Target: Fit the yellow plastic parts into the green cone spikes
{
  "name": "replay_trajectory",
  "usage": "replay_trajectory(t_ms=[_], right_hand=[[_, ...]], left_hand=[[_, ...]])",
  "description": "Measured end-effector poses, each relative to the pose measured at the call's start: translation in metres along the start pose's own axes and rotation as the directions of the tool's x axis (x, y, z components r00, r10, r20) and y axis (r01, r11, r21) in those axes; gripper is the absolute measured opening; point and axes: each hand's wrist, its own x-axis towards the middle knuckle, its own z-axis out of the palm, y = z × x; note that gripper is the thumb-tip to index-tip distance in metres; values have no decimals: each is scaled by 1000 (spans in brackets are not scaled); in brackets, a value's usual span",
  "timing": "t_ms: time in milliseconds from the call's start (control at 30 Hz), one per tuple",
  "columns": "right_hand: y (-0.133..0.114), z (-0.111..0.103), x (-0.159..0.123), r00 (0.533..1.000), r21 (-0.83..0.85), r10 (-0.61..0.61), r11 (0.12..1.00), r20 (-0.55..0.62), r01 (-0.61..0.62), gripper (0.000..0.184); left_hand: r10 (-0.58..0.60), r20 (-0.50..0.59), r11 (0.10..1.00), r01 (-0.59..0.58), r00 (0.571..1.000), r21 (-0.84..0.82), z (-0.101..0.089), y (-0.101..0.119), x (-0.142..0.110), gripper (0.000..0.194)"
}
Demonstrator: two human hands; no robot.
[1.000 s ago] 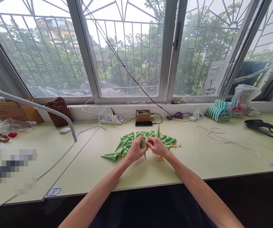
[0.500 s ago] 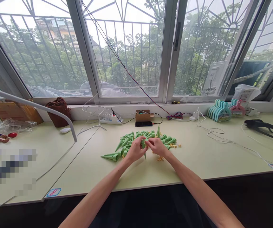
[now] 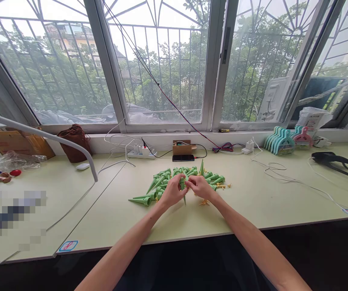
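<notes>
My left hand (image 3: 173, 191) is closed around a green plastic cone spike (image 3: 182, 189) that points down toward the table. My right hand (image 3: 200, 186) meets it from the right, its fingers pinched at the spike's top end; what they pinch is too small to make out. Behind both hands lies a pile of green cone spikes (image 3: 161, 181), several spilling to the left. A few small yellow parts (image 3: 204, 202) lie on the pale green table (image 3: 252, 202) by my right wrist and to the right of the pile.
A phone (image 3: 183, 158) and power strip (image 3: 141, 152) with cables sit near the window sill. A brown pouch (image 3: 75, 141) and white lamp arm (image 3: 40, 135) are at left. Teal and pink hangers (image 3: 283, 141) and a black strap (image 3: 337, 161) are at right.
</notes>
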Motion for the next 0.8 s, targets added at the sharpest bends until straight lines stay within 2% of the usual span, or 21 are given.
replay_trajectory(t_ms=[167, 333, 433, 600, 800], right_hand=[[1, -1, 1, 999, -54, -43, 998, 7, 43, 44], [3, 1, 2, 999, -56, -33, 998, -24, 32, 49], [3, 2, 1, 999, -54, -22, 998, -43, 19, 43], [3, 2, 0, 999, -42, -4, 999, -39, 3, 21], [6, 3, 0, 1000, -3, -5, 1000, -20, 5, 24]], left_hand=[[5, 27, 1000, -4, 1000, -22, 0, 1, 0, 28], [-2, 35, 1000, 3, 999, -28, 0, 2, 0, 29], [-11, 6, 1000, 11, 1000, -14, -1, 2, 1, 28], [-7, -23, 1000, 7, 1000, 3, 0, 1, 1, 25], [0, -18, 1000, 0, 1000, 4, 1, -1, 1, 25]])
